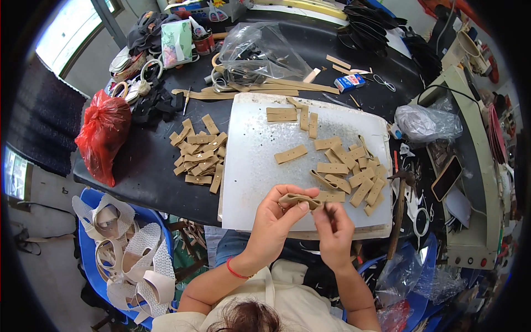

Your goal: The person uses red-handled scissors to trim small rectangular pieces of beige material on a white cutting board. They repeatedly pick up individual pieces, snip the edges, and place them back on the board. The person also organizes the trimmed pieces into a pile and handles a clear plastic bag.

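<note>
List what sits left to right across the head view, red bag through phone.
Red plastic bag → left-hand pile of tan strips → left hand → right hand → hammer → smartphone.

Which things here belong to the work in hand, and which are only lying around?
Seem to belong:
folded tan strip, held by the left hand and right hand
loose tan pieces
white board under many of them

Apparently just lying around:
red plastic bag
phone
blue box
</note>
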The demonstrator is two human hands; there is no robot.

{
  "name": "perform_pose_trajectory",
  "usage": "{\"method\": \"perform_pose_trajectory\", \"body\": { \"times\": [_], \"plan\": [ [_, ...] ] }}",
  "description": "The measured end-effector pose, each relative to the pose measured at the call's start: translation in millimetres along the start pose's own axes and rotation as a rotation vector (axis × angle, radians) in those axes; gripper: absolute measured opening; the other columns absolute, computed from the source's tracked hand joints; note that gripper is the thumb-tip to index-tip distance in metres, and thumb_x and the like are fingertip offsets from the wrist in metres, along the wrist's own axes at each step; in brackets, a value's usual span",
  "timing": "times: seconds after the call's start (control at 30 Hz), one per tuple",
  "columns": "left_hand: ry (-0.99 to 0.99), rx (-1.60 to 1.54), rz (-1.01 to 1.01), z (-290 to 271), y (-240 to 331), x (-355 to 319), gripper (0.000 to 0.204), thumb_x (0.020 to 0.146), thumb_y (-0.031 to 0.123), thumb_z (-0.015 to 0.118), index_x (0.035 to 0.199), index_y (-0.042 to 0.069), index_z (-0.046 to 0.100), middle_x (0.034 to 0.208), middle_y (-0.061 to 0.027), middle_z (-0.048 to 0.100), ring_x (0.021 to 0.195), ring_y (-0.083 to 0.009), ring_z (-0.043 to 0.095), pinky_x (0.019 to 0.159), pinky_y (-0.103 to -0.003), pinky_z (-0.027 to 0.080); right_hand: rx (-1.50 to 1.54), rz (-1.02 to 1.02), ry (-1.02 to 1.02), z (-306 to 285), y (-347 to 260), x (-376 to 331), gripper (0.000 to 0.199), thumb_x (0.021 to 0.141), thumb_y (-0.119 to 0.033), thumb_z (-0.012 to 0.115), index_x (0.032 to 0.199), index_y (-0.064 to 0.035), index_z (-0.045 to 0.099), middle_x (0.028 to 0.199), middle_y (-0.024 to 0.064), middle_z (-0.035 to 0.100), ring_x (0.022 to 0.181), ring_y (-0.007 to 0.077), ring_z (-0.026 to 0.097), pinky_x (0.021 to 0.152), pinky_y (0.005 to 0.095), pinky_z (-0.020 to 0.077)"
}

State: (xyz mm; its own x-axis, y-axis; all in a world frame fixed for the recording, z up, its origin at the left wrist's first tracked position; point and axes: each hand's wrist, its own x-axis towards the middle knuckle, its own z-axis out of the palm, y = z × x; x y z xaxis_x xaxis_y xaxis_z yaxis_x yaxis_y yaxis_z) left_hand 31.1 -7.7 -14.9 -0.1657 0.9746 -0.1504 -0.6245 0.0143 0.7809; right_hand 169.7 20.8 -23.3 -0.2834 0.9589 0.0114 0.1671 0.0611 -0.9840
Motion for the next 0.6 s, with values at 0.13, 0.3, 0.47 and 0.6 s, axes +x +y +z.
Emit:
{"method": "perform_pose_trajectory", "body": {
  "times": [0.13,0.3,0.47,0.6],
  "plan": [
    [0.056,-0.103,0.006,0.2,1.5,-3.3,0.021,0.090,0.003,0.057,0.107,0.002,0.045,0.117,-0.0159,0.058,0.105,-0.0156,0.056,0.094,-0.031,0.046,0.076,-0.013,0.040,3.8,-14.3,13.7,0.015,0.086,-0.012,0.066,0.085,-0.0021,0.055,0.067,-0.0043,0.052,0.057,0.0012,0.040,0.049,0.0185,0.0333],
    [-0.102,0.220,-0.050,-5.3,5.7,-6.8,0.024,0.091,0.004,0.057,0.112,-0.002,0.048,0.116,-0.0136,0.058,0.104,-0.0150,0.057,0.092,-0.031,0.048,0.102,-0.068,0.047,0.1,-13.5,22.8,0.016,0.086,-0.012,0.067,0.086,-0.0018,0.054,0.067,-0.0039,0.054,0.058,0.0001,0.041,0.051,0.0170,0.0347],
    [-0.118,0.192,-0.158,-12.7,17.5,-4.6,0.037,0.091,0.005,0.057,0.125,-0.006,0.048,0.115,-0.0136,0.059,0.102,-0.0143,0.059,0.089,-0.027,0.049,-0.311,-0.321,0.045,-7.8,-14.7,31.8,0.029,0.083,-0.025,0.071,0.095,-0.0033,0.057,0.072,0.0036,0.057,0.056,0.0105,0.049,0.050,0.0234,0.0403],
    [-0.050,0.227,-0.093,-19.8,17.3,-0.1,0.038,0.092,0.006,0.056,0.127,-0.007,0.048,0.115,-0.0137,0.059,0.101,-0.0130,0.059,0.087,-0.025,0.049,-0.713,-0.664,0.083,-12.0,-2.4,31.2,0.038,0.078,-0.032,0.072,0.102,-0.0058,0.059,0.073,0.0062,0.055,0.058,0.0212,0.052,0.051,0.0316,0.0416]
  ]
}}
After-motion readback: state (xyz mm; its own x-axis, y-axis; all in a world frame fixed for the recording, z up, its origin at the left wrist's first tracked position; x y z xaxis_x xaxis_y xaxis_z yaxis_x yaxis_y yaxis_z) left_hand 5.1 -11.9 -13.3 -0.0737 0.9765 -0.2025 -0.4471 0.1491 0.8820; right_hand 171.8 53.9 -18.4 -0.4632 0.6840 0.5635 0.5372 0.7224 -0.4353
